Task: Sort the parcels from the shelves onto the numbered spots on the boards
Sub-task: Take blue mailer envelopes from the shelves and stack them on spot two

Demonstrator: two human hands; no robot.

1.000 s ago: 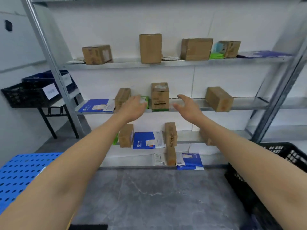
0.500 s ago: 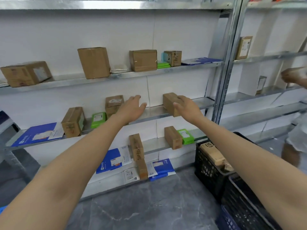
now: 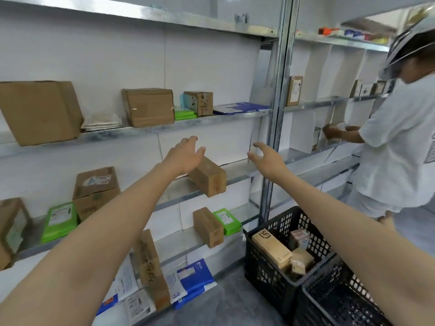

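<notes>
Metal shelves [image 3: 236,170] line a white wall above a grey floor, with black crates [image 3: 263,267] at 5 o'clock and another person [image 3: 400,149] at 3 o'clock. Much sorting seems left: parcels [image 3: 150,107] crowd every shelf and no board is in view. Both hands are empty with fingers spread, the left hand [image 3: 183,156] at 10 o'clock of a brown box [image 3: 208,177] on the middle shelf, the right hand [image 3: 268,158] at its 2 o'clock.

Both arms outstretched; left grip [image 3: 186,154], right grip [image 3: 266,158] spread, empty.
</notes>
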